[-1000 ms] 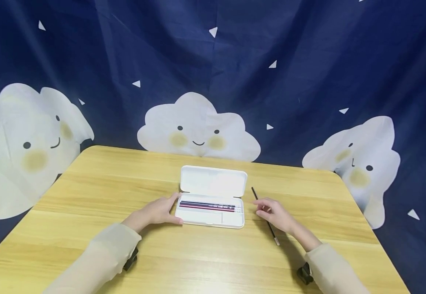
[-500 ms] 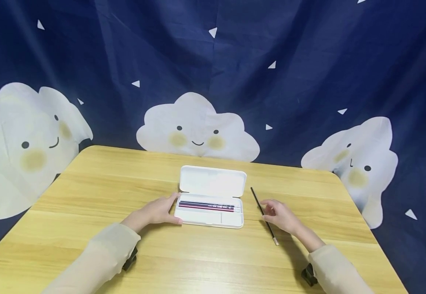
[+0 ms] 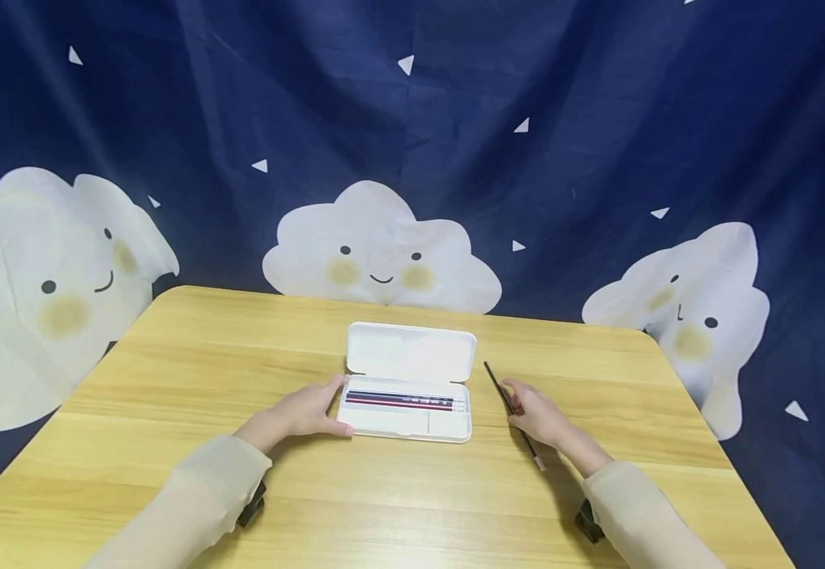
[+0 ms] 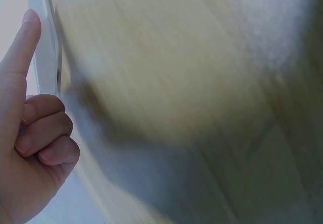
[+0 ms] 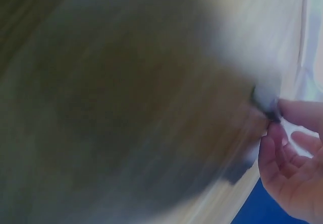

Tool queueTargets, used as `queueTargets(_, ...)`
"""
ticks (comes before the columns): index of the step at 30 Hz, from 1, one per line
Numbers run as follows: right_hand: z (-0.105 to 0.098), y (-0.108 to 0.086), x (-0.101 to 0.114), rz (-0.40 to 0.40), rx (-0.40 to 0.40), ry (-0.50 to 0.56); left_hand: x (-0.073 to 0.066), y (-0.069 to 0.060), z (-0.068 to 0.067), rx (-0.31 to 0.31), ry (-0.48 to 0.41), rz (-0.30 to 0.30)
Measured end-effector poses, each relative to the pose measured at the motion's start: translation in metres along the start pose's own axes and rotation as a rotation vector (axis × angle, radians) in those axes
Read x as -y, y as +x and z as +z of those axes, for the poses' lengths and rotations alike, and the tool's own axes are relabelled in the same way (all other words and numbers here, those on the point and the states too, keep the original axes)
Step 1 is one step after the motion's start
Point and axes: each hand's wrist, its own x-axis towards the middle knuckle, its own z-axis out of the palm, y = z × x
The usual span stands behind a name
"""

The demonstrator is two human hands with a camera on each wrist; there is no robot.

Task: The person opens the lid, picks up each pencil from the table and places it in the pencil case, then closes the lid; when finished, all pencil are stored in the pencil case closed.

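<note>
In the head view a white pencil case (image 3: pixel 448 427) lies with its lid raised, several dark and red pencils (image 3: pixel 398 401) in its long slot. My left hand (image 3: pixel 306 409) holds the case at its left end, thumb along the front edge and index finger at the back corner. The left wrist view has that thumb (image 4: pixel 22 42) straight and the other visible fingers curled. To the right of the case, my right hand (image 3: pixel 539 415) pinches a black pencil (image 3: pixel 532 452) with a pale end. The right wrist view shows thumb and fingertip meeting at a blurred dark piece (image 5: pixel 267 105).
The wooden table (image 3: pixel 384 506) carries the case near its middle. Behind its far edge hangs a dark blue cloth (image 3: pixel 562 174) with smiling clouds and white triangles.
My right hand has shifted off and back onto the black pencil, and its fingers have closed on it. The pencil's near end has swung slightly right. The left hand stays on the case.
</note>
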Motion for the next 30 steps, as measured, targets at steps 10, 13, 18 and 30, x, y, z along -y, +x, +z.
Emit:
queueTargets(10, 0.000, -0.003, -0.003, -0.010, -0.025, -0.045, 0.000, -0.001, -0.001, 0.001, 0.000, 0.005)
queueTargets(13, -0.002, -0.005, -0.002, -0.033, -0.041, -0.047, -0.001, -0.001, -0.001, 0.001, -0.003, 0.006)
queueTargets(18, -0.007, -0.005, -0.002, -0.094, -0.062, -0.016, -0.002, -0.002, -0.001, 0.001, -0.005, 0.013)
queueTargets(30, -0.012, -0.006, 0.007, -0.071, -0.144, 0.078, -0.001, -0.002, -0.001, -0.003, -0.007, 0.024)
